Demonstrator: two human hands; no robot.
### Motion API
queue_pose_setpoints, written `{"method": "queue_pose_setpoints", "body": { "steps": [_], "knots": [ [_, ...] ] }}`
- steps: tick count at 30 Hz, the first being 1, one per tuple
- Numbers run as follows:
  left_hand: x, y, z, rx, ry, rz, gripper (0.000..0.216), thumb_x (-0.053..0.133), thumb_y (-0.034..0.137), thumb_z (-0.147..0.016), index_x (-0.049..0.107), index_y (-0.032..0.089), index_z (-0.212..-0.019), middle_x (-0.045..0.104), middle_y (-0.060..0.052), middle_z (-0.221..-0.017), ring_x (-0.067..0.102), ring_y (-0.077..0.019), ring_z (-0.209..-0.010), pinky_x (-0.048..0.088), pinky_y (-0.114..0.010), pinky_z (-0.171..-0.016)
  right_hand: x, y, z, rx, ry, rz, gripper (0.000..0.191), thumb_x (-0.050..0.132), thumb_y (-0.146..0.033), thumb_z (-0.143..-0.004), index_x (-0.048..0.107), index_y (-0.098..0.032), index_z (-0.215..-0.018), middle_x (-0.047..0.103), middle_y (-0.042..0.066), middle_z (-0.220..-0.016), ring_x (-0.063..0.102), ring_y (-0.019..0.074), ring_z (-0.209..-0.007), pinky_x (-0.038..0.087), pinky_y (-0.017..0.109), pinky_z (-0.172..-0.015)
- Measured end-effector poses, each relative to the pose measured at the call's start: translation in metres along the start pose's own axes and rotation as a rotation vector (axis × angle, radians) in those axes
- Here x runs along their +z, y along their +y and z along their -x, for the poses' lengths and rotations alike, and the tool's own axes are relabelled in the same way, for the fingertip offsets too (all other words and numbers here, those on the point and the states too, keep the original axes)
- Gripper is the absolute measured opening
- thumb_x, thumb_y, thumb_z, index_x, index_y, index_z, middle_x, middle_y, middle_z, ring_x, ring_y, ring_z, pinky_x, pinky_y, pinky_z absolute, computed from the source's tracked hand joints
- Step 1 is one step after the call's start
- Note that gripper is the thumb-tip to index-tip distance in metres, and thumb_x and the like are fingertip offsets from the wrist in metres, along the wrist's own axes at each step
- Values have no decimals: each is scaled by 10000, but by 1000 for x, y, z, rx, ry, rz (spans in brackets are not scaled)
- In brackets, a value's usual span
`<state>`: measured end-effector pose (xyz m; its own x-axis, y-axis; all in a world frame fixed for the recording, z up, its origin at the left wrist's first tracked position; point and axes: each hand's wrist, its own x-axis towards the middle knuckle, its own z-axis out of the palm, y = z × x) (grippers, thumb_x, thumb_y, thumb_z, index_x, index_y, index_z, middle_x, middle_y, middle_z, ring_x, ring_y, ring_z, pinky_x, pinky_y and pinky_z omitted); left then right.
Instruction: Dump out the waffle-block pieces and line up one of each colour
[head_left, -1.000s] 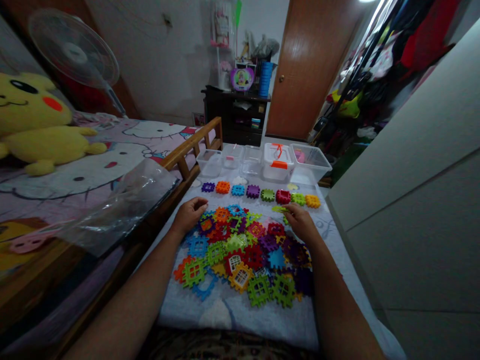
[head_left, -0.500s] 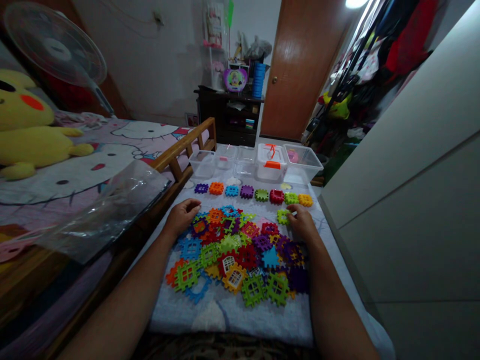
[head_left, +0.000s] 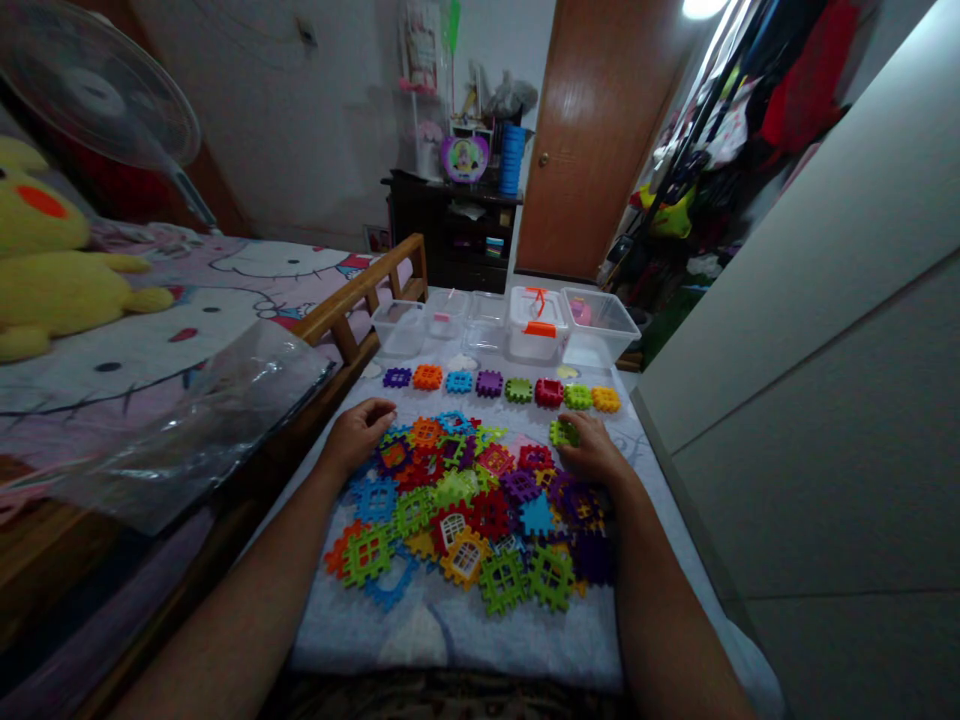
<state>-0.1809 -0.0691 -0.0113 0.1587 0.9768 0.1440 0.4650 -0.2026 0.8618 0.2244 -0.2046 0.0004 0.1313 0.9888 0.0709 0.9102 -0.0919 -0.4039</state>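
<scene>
My right hand (head_left: 591, 448) is at the right rear of a heap of plastic building tiles (head_left: 457, 487), its fingers closed on a light green notched tile (head_left: 562, 433) and partly covering it. My left hand (head_left: 360, 437) rests at the heap's left rear edge, loosely curved, with nothing visible in it. The heap mixes red, purple, blue, green, orange and yellow tiles, some with window grids. Beyond it runs a row of separate pieces, among them a purple one (head_left: 490, 383), a red one (head_left: 549, 392) and a yellow one (head_left: 606, 399).
Clear plastic bins (head_left: 399, 328) line the far end of the cloth-covered table (head_left: 420, 635), beside a lidded box with orange clips (head_left: 537, 330). A wooden bed rail (head_left: 352, 318) borders the left, with a plastic bag (head_left: 202, 430) over it. A pale cabinet (head_left: 810, 400) stands right.
My right hand has shifted slightly left and covers more of the green tile. My left hand has hardly moved. The whole view has shifted slightly.
</scene>
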Motion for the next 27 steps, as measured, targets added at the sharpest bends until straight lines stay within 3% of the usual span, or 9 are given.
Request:
{"method": "queue_pose_setpoints", "body": {
  "steps": [6, 16, 21, 27],
  "knots": [
    [-1, 3, 1, -8, -2, 4, 478, 672, 613, -675, 706, 192, -899, 756, -66, -904, 689, -256, -858, 527, -363, -849, -1, 6, 0, -15, 59, -36, 503, 696, -228, -722, 641, -195, -1221, 655, 117, -1261, 571, 280, -1205, 411, 437, -1055],
    [-1, 2, 1, 0, 1, -2, 450, 658, 588, -688, 699, 193, -900, 744, -60, -879, 687, -253, -847, 524, -360, -835, 1, 3, 0, 2, 34, 16, 542, 697, -211, -734, 621, -171, -1270, 640, 140, -1316, 573, 296, -1215, 421, 434, -1050],
    [-1, 0, 1, -5, -10, -8, 458, 653, 580, -693, 702, 186, -922, 743, -59, -884, 684, -247, -835, 518, -353, -822, -6, 3, -2, 31, -23, 80, 646, 717, -216, -715, 581, -140, -1342, 602, 168, -1340, 559, 300, -1225, 410, 413, -1063],
    [-1, 1, 1, -18, -15, 2, 470, 656, 582, -679, 699, 181, -919, 748, -68, -897, 689, -257, -861, 516, -353, -836, -9, -3, -7, 48, -111, 211, 544, 677, -232, -747, 623, -145, -1281, 615, 154, -1231, 552, 284, -1154, 417, 358, -985]
  ]
}}
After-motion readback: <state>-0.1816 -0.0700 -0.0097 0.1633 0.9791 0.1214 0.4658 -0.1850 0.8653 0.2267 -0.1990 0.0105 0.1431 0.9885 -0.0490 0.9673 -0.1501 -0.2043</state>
